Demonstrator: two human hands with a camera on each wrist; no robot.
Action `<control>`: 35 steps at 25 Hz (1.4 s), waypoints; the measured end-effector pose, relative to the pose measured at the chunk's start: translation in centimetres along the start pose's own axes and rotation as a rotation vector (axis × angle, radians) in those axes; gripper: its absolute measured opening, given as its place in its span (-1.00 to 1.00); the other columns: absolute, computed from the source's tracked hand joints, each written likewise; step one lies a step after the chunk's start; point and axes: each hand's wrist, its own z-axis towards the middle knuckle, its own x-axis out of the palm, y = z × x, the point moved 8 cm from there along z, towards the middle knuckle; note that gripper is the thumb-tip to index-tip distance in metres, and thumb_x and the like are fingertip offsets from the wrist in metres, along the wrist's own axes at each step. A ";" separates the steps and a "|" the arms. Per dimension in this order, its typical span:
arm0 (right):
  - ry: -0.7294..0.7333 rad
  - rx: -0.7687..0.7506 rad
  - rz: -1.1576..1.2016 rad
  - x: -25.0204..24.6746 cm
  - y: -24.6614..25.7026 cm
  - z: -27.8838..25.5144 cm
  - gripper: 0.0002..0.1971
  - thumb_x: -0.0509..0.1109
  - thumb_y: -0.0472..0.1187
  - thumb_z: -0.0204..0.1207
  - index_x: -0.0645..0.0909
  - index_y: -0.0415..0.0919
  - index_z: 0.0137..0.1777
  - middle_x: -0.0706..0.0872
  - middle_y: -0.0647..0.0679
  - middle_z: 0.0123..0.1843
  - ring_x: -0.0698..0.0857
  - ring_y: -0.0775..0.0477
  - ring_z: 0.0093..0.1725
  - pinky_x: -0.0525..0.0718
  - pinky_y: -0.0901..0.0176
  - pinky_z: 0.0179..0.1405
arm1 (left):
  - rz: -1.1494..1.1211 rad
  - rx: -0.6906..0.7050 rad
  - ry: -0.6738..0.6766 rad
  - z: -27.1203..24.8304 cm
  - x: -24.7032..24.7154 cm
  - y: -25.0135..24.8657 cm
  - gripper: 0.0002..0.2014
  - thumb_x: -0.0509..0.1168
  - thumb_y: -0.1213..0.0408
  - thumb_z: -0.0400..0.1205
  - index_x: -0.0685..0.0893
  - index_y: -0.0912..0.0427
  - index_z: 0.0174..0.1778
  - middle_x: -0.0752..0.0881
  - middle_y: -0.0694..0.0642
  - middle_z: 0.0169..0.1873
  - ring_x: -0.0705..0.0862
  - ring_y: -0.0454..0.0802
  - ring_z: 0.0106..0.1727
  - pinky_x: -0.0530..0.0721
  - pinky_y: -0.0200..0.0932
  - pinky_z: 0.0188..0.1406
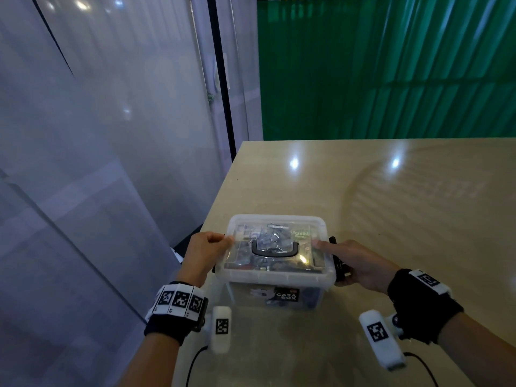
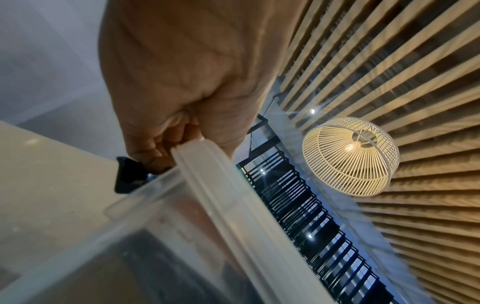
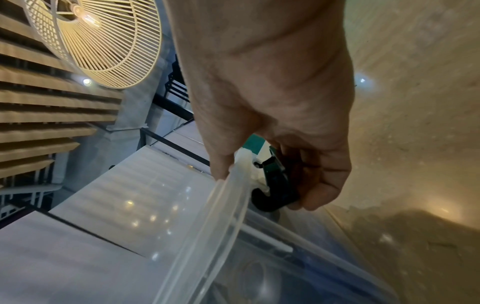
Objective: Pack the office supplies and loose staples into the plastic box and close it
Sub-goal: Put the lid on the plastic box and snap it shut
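A clear plastic box (image 1: 279,279) marked "CASA BOX" stands near the table's front left corner. Its clear lid (image 1: 317,223) lies on top, with a dark carry handle (image 1: 275,252) flat on it. Through the lid I see a heap of staples (image 1: 272,237) and a green-lettered packet (image 1: 301,234). My left hand (image 1: 208,247) grips the box's left side, thumb on the lid rim (image 2: 207,164) and fingers curled at the black left latch (image 2: 127,176). My right hand (image 1: 354,261) holds the right side, thumb on the lid edge (image 3: 233,185) and fingers curled round the black right latch (image 3: 275,189).
The beige table (image 1: 391,205) stretches away to the right and back. Its left edge (image 1: 220,191) runs just beside the box, with a glass wall (image 1: 111,135) beyond it. White tagged wrist cameras (image 1: 220,328) with black cables hang under both wrists near the front.
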 end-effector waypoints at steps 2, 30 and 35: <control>-0.017 -0.009 0.036 0.0 -0.2 0.0 -0.48 0.62 0.20 0.38 0.73 -0.30 0.00 0.69 -0.23 -0.16 0.65 -0.18 -0.20 0.70 0.07 -0.24 | 0.002 -0.020 -0.040 0.3 -0.2 0.3 -0.79 0.50 0.18 0.58 0.76 0.27 -0.03 0.80 0.15 -0.16 0.73 0.01 -0.22 0.70 -0.13 -0.31; -0.351 -0.337 -0.008 2.2 1.9 -0.1 -0.57 0.73 0.02 0.31 0.69 -0.34 -0.15 0.76 -0.08 -0.38 0.69 0.16 -0.55 0.53 0.37 -0.62 | 0.438 -0.066 -0.056 -1.7 2.7 -1.2 0.04 0.28 -0.61 0.08 0.52 0.14 0.28 0.68 0.09 0.16 0.67 0.20 0.21 0.64 0.12 0.21; -0.403 -0.334 -0.051 1.9 1.4 1.0 -0.47 0.73 0.09 0.29 0.68 -0.37 -0.08 0.75 -0.11 -0.31 0.71 0.11 -0.47 0.53 0.33 -0.60 | 0.463 -0.014 -0.113 -0.9 2.6 -1.0 -0.14 0.41 -0.49 0.25 0.57 0.13 0.23 0.72 0.11 0.13 0.69 0.20 0.17 0.66 0.14 0.17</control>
